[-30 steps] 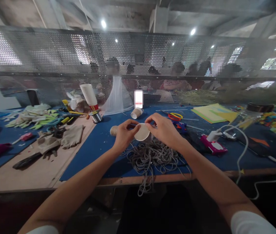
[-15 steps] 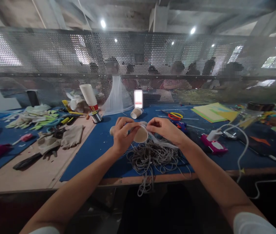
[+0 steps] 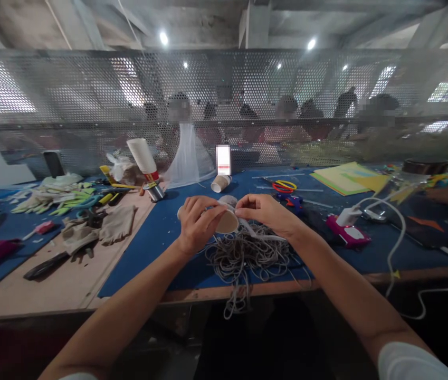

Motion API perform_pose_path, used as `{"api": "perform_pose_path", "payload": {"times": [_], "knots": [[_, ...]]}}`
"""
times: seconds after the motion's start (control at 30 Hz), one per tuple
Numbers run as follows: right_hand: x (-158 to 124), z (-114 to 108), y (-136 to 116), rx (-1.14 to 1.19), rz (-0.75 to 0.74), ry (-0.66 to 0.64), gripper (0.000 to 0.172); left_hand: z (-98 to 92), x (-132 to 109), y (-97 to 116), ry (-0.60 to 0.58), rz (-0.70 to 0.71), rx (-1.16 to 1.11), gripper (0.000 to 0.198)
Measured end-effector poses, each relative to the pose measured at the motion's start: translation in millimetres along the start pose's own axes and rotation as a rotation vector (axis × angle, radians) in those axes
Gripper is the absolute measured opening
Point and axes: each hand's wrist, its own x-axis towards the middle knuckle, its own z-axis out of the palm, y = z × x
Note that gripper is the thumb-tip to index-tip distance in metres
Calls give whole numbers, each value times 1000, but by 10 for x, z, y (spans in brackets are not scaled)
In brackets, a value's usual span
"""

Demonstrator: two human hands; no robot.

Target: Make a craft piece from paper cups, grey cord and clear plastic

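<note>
My left hand (image 3: 200, 224) is closed around a brown paper cup (image 3: 227, 222), tipped so that its round mouth faces me. At the cup's right rim, my right hand (image 3: 261, 214) has thumb and forefinger pinched together; what lies between them is too small to make out. A pale strip (image 3: 252, 229) runs from near these fingertips down to the right. Under both hands lies a loose tangle of grey cord (image 3: 247, 253), partly hanging over the table's front edge. Behind the cup shows a greyish rounded thing (image 3: 228, 200), mostly hidden.
Another paper cup (image 3: 220, 183) lies on the blue mat (image 3: 148, 248). A stack of cups (image 3: 142, 155) leans on a tin at left, near gloves (image 3: 117, 224). Scissors (image 3: 284, 186), paper sheets (image 3: 340, 179) and a magenta power strip (image 3: 348, 232) with white cable are to the right.
The cup's mouth has tilted slightly, and my left hand has shifted a little left and down. My right fingers remain at the rim.
</note>
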Motion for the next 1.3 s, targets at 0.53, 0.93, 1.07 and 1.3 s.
{"api": "perform_pose_path", "payload": {"times": [0.53, 0.93, 1.07, 1.3], "knots": [[31, 55, 137, 152, -62, 146, 24, 58, -11, 7, -43, -55, -23, 16], [85, -43, 200, -364, -228, 231, 9, 158, 26, 51, -225, -599, -336, 11], [41, -31, 164, -481, -294, 241, 13, 148, 29, 39, -251, -774, -375, 10], [12, 39, 171, -663, -245, 301, 7, 210, -29, 5, -283, -912, -448, 12]]}}
